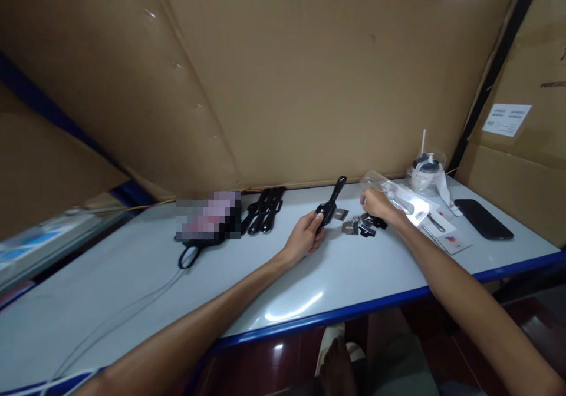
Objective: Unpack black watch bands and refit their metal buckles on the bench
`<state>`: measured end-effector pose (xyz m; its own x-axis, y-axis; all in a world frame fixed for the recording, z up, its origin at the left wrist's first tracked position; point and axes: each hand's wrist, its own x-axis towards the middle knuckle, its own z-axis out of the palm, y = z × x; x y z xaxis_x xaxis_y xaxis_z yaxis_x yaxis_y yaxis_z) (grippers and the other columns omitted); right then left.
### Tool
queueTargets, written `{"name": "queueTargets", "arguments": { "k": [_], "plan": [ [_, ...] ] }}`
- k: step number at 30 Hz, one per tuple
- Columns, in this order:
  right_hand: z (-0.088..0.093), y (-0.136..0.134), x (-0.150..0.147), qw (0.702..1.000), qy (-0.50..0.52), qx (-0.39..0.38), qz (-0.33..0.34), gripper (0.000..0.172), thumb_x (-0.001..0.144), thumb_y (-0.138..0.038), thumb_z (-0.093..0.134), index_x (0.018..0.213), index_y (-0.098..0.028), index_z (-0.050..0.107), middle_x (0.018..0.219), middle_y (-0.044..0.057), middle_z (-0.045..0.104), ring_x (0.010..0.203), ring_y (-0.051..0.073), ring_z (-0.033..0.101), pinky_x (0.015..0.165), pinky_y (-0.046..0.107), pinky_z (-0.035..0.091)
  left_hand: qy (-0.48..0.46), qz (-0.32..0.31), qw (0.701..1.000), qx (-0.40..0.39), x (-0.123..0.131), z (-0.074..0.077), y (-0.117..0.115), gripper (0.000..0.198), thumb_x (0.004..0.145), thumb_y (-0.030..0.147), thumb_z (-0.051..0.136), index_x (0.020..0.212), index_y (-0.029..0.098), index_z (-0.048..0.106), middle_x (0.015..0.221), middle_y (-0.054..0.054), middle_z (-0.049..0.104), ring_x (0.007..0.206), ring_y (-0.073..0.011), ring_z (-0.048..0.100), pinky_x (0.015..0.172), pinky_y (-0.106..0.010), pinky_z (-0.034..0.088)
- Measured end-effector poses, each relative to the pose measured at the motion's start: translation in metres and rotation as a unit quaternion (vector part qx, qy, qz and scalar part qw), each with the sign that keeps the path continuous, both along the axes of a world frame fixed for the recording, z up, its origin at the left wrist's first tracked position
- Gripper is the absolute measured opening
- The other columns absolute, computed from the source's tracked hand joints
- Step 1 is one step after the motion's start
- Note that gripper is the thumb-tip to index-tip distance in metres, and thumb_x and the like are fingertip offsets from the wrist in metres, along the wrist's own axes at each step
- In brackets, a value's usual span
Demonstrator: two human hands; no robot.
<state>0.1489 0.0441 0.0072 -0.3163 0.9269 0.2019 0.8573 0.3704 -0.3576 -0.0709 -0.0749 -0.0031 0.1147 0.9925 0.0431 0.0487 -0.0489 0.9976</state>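
My left hand is closed around the lower end of a long black plastic part that points up and away over the pale table. My right hand reaches to a small pile of black and grey metal pieces just right of it, fingers curled down on them; what they pinch is hidden. A small grey plate lies between the two hands.
A row of similar black parts lies at the back centre, beside a blurred patch. Clear plastic bags, printed cards, a black phone and a bagged pump bottle sit at the right. Cardboard walls the back; thin cables cross the left.
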Motion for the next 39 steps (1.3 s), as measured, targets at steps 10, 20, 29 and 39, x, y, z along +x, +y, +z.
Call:
{"name": "queueTargets", "arguments": {
  "k": [10,20,29,39],
  "plan": [
    [0.036,-0.007,-0.003,0.948,0.317,0.001,0.038,0.015,0.08,-0.011,0.067,0.089,-0.016,0.079,0.083,0.006,0.075,0.075,0.019,0.069,0.07,0.032,0.058,0.001,0.0,0.999,-0.041,0.001,-0.001,0.005,0.035,0.097,0.053,0.056,0.085,0.024,0.04,0.049,0.011,0.039,0.031,-0.0049,0.025,0.031,-0.016,0.017],
    [0.021,-0.055,-0.066,0.911,0.386,-0.021,0.144,0.01,0.078,-0.011,0.069,0.082,-0.017,0.075,0.081,0.002,0.075,0.076,0.016,0.07,0.075,0.028,0.057,0.036,-0.009,0.994,-0.102,0.004,0.01,0.006,0.026,0.103,0.035,0.049,0.081,0.022,0.043,0.053,0.009,0.041,0.033,-0.005,0.029,0.031,-0.016,0.017],
    [0.014,-0.058,-0.074,0.947,0.289,0.037,0.136,0.012,0.083,-0.007,0.069,0.081,-0.017,0.072,0.085,0.003,0.076,0.08,0.016,0.07,0.08,0.026,0.053,0.037,-0.037,0.991,-0.122,-0.001,0.01,0.011,0.03,0.102,0.037,0.05,0.078,0.022,0.043,0.053,0.009,0.04,0.034,-0.0047,0.026,0.032,-0.016,0.017],
    [0.009,-0.063,-0.079,0.958,0.078,0.168,0.217,0.022,0.093,-0.001,0.054,0.089,-0.016,0.07,0.093,0.007,0.068,0.086,0.018,0.061,0.08,0.027,0.044,0.036,-0.064,0.989,-0.132,-0.006,0.014,0.012,0.035,0.099,0.034,0.049,0.068,0.022,0.04,0.053,0.008,0.036,0.036,-0.0041,0.024,0.034,-0.016,0.016]
  ]
}}
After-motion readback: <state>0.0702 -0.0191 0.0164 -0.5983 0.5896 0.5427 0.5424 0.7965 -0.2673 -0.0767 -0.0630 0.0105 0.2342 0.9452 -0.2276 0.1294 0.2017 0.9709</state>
